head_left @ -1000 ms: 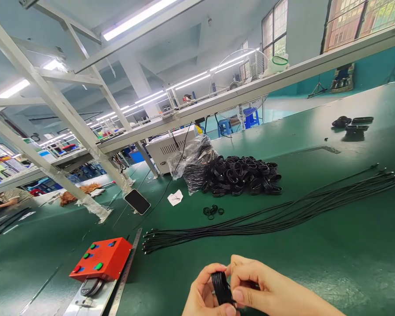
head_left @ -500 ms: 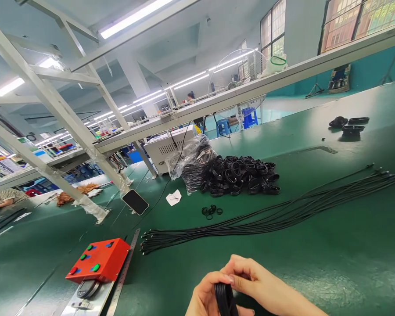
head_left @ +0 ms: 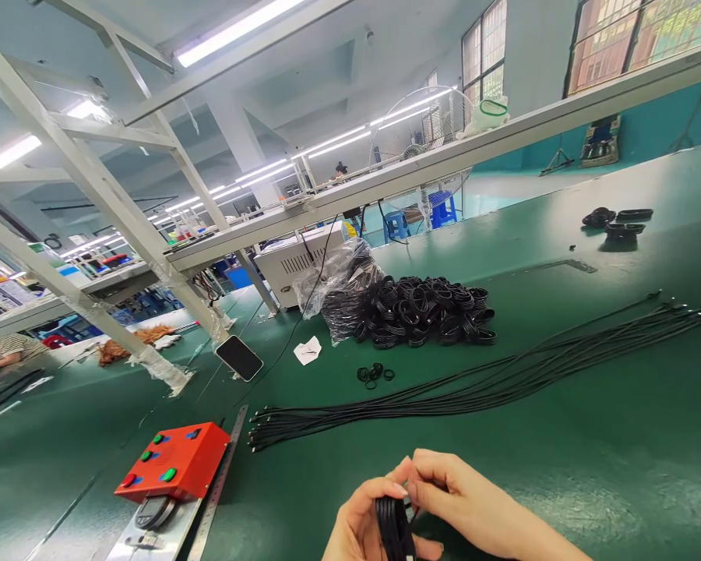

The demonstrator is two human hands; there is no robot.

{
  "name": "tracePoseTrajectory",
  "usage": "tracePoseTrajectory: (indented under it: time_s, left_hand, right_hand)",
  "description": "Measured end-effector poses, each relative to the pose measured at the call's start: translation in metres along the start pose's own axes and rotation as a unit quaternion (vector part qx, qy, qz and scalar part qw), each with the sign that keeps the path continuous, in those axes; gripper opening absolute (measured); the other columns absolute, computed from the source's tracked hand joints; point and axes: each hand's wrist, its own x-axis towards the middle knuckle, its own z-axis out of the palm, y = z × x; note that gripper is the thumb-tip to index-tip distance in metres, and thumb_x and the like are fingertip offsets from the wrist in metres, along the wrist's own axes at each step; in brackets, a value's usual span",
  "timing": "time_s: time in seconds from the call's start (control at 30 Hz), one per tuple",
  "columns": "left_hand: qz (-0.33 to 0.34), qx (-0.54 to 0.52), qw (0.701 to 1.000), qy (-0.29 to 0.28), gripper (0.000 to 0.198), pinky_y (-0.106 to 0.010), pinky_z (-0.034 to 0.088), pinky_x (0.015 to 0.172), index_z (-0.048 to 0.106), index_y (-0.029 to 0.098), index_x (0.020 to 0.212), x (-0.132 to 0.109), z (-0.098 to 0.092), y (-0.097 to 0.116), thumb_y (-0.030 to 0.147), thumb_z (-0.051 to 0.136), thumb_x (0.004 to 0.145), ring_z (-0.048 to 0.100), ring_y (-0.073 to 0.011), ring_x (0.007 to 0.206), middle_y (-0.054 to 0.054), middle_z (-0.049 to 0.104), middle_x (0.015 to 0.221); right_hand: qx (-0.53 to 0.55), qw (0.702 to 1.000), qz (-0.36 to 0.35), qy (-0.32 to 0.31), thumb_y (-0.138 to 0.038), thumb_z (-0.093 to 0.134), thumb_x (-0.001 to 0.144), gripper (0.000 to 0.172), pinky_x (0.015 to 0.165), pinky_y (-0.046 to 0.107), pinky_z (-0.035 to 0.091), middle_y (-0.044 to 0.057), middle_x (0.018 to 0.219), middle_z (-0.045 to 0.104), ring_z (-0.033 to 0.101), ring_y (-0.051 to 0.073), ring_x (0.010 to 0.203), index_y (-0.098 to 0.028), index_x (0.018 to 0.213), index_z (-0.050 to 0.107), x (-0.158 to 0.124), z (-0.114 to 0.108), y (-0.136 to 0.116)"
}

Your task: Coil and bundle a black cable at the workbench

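Observation:
My left hand is closed around a coiled black cable at the bottom of the view, its loops bundled side by side. Thumb and fingers of my right hand pinch together at the top right of that coil, touching the left fingertips. A thin dark strand shows just below the right fingertips; what they pinch is mostly hidden. Beyond my hands, a bundle of long straight black cables lies across the green table. Several small black rings lie behind those cables.
A heap of coiled black cables sits by a clear plastic bag. At left stand a red button box, a metal ruler and a phone. More coils lie far right. A metal frame rises behind.
My right fingertips have drawn slightly apart from the top of the coil, and a dark strand now shows there. The coil has turned a little and shifted left in my left hand.

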Motion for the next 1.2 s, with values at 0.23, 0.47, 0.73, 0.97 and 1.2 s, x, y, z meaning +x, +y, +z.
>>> tracePoseTrajectory:
  time_s: [0.23, 0.47, 0.73, 0.97, 1.2]
  left_hand:
    - [0.038, -0.005, 0.995, 0.095, 0.066, -0.030, 0.060, 0.069, 0.067, 0.035, 0.111, 0.001, 0.000, -0.012, 0.024, 0.093, 0.051, 0.073, -0.0295, 0.094, -0.007, 0.029, 0.160]
    - [0.058, 0.008, 0.989, 0.133, 0.083, -0.035, 0.058, 0.080, 0.057, 0.041, 0.126, 0.003, 0.004, -0.013, 0.022, 0.092, 0.054, 0.070, -0.0308, 0.102, -0.011, 0.044, 0.151]
    - [0.015, 0.089, 0.986, 0.139, 0.080, -0.031, 0.058, 0.075, 0.059, 0.035, 0.127, 0.008, 0.013, -0.011, 0.014, 0.089, 0.055, 0.071, -0.0263, 0.098, -0.011, 0.058, 0.137]
    - [0.002, 0.147, 0.985, 0.094, 0.072, -0.035, 0.057, 0.083, 0.064, 0.032, 0.124, 0.004, 0.007, -0.007, 0.022, 0.089, 0.057, 0.068, -0.0282, 0.101, -0.010, 0.068, 0.126]
    - [0.004, 0.033, 0.997, 0.073, 0.066, -0.031, 0.056, 0.077, 0.059, 0.036, 0.126, 0.005, 0.003, -0.014, 0.025, 0.085, 0.066, 0.073, -0.0220, 0.089, -0.010, 0.065, 0.127]
  right_hand:
    - [0.129, 0.984, 0.066, 0.102, -0.058, 0.062, 0.079, 0.040, 0.047, 0.024, 0.016, -0.008, 0.058, 0.036, 0.023, 0.009, 0.050, -0.022, 0.070, 0.049, 0.004, -0.007, 0.013]
    - [0.127, 0.992, 0.016, 0.024, -0.060, 0.064, 0.080, 0.040, 0.062, 0.026, 0.037, -0.003, 0.069, 0.051, 0.045, 0.014, 0.065, -0.021, 0.075, 0.055, -0.013, 0.003, 0.000]
    - [0.100, 0.994, 0.014, 0.034, -0.058, 0.069, 0.077, 0.038, 0.064, 0.028, 0.036, -0.004, 0.069, 0.048, 0.042, 0.015, 0.066, -0.020, 0.076, 0.060, -0.003, 0.010, 0.002]
    - [0.170, 0.985, -0.010, 0.021, -0.058, 0.077, 0.067, 0.049, 0.066, 0.029, 0.036, -0.001, 0.072, 0.049, 0.046, 0.016, 0.069, -0.018, 0.054, 0.052, -0.007, 0.017, 0.003]
    - [-0.018, 0.996, -0.045, 0.076, -0.051, 0.054, 0.090, 0.040, 0.064, 0.028, 0.043, 0.001, 0.076, 0.053, 0.053, 0.017, 0.069, -0.020, 0.067, 0.066, -0.011, 0.006, -0.001]
